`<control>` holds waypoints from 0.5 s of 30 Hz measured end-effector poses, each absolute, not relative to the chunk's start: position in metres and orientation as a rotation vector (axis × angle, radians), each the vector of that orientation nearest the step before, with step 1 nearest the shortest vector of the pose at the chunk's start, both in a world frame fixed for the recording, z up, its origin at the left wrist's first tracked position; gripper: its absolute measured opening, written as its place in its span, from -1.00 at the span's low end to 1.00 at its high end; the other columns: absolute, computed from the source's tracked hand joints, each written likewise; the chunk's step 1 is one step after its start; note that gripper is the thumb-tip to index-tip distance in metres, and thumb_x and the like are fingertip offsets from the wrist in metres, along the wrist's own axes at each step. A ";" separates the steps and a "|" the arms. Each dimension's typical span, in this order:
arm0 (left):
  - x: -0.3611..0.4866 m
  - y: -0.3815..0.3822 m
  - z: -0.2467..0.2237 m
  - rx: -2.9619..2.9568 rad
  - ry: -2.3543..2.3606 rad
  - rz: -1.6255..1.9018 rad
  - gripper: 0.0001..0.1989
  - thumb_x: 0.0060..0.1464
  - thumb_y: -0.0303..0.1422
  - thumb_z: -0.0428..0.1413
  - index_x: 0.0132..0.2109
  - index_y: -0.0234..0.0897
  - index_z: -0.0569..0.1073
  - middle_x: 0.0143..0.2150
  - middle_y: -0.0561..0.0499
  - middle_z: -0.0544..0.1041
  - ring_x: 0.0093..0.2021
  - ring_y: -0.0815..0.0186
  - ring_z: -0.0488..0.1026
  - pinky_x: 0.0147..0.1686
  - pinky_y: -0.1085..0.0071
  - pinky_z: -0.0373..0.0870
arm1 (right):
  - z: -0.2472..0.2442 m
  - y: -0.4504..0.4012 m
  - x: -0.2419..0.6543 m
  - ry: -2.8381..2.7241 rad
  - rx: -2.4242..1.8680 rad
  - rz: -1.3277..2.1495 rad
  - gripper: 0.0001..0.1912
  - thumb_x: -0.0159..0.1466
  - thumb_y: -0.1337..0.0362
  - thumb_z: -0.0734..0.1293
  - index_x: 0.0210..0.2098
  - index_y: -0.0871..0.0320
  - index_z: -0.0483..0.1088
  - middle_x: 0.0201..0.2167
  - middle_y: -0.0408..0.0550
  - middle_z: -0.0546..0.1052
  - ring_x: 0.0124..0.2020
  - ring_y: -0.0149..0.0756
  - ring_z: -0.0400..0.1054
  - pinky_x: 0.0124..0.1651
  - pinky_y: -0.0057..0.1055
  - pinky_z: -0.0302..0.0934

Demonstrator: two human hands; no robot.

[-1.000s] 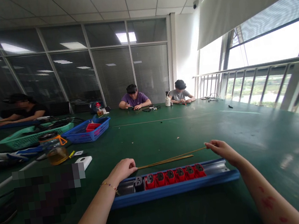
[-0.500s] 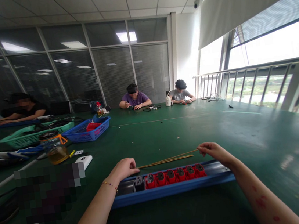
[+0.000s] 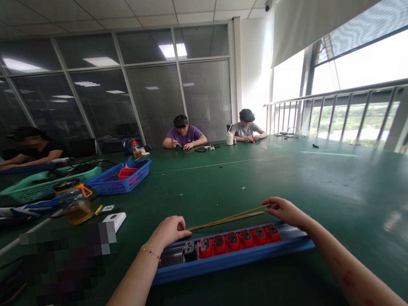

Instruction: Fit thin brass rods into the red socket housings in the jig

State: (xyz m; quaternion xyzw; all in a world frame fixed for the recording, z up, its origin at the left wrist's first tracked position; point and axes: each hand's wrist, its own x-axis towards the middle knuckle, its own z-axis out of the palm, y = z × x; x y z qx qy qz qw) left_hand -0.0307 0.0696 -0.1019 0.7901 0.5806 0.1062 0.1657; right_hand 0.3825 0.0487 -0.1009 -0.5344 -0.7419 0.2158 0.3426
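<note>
Several thin yellowish sticks lie on the green table just beyond a blue tray. My left hand pinches them at their left end, its fingers closed. At the right end, my right hand has its fingertips on one stick, which is raised slightly above the others. Inside the tray stand a black connector block and, to its right, a row of several red blocks with dark tops. My right wrist passes over the tray's right end.
To the left are a white device, a jar of amber liquid, a blue basket and a green basket with black cables. Across the table sit two people; others are at far left.
My right hand has moved a little to the left along the sticks. My left hand and the tray have stayed where they were.
</note>
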 end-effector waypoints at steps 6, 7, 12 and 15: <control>-0.029 0.068 -0.099 2.275 1.671 0.286 -0.70 -0.12 -0.08 0.09 -0.36 -0.21 0.43 -0.32 0.04 0.49 -0.33 0.32 0.41 -0.44 0.50 0.22 | -0.100 0.049 0.370 -2.109 -1.410 0.463 -0.60 0.07 0.46 0.19 -0.10 0.13 0.37 -0.10 -0.01 0.43 -0.23 -0.31 0.37 -0.09 -0.37 0.22; -0.028 0.067 -0.099 2.288 1.678 0.280 -0.72 -0.11 -0.09 0.08 -0.36 -0.20 0.43 -0.32 0.05 0.49 -0.32 0.32 0.41 -0.42 0.50 0.22 | -0.100 0.049 0.370 -2.102 -1.423 0.459 -0.59 0.07 0.46 0.18 -0.09 0.13 0.37 -0.10 -0.01 0.43 -0.22 -0.30 0.37 -0.09 -0.36 0.22; -0.025 0.065 -0.095 2.411 1.679 0.244 -0.83 -0.04 -0.21 0.06 -0.31 -0.16 0.44 -0.27 0.04 0.47 -0.26 0.31 0.39 -0.34 0.47 0.23 | -0.101 0.050 0.371 -2.086 -1.463 0.445 -0.62 0.08 0.41 0.20 -0.11 0.15 0.39 -0.18 -0.01 0.49 -0.21 -0.25 0.38 -0.11 -0.34 0.23; -0.024 0.065 -0.094 2.457 1.660 0.214 -0.86 -0.03 -0.29 0.04 -0.28 -0.14 0.44 -0.27 0.04 0.46 -0.26 0.30 0.38 -0.33 0.45 0.23 | -0.102 0.049 0.370 -2.083 -1.478 0.447 -0.65 0.11 0.36 0.20 -0.11 0.14 0.40 -0.20 -0.01 0.50 -0.20 -0.24 0.38 -0.12 -0.35 0.23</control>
